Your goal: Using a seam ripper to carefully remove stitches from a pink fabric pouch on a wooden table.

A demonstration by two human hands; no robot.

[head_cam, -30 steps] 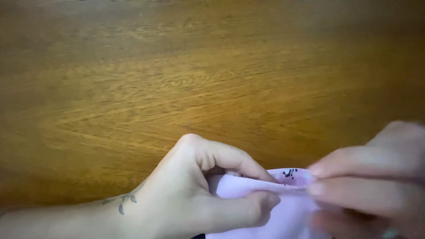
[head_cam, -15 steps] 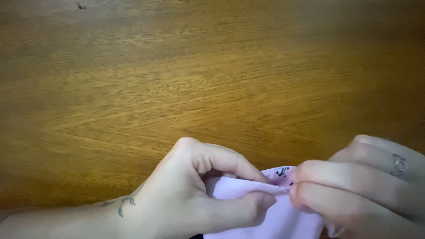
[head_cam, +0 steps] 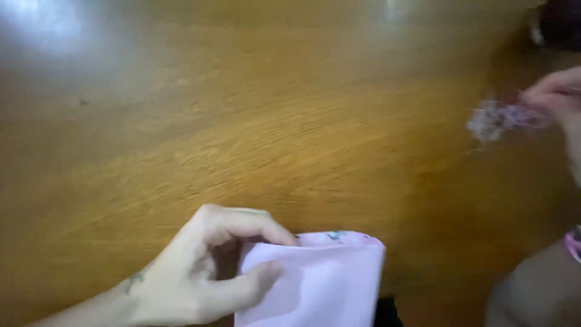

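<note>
- Pale pink cloth (head_cam: 330, 284) lies at about 6 o'clock in the head view, on the worktop (head_cam: 254, 127), running off the bottom edge.
- Its top edge shows a folded hem with small dark printed marks near the middle; the right edge hangs straight down.
- Left hand (head_cam: 200, 272) at 7 o'clock, grip closed on the cloth's upper left corner: the forefinger curls over the hem and the thumb presses flat on the cloth face below it.
- A small dark mark shows on the left wrist.
- Right hand (head_cam: 560, 97) at 2 o'clock, well apart from the cloth, raised near the right edge of the frame.
- Its grip is a narrow pinch on a small frayed tuft (head_cam: 493, 121) of pale, speckled material, blurred; whether it is thread or a cloth scrap, cannot tell.
- Worktop is glossy brown wood with strong grain, with a bright glare at 11 o'clock.
- A dark blurred shape (head_cam: 560, 21) sits at the top right corner, too unclear to identify.
- A sliver of pink (head_cam: 572, 242) shows at the right edge, about 4 o'clock, beside a blurred brownish form.
</note>
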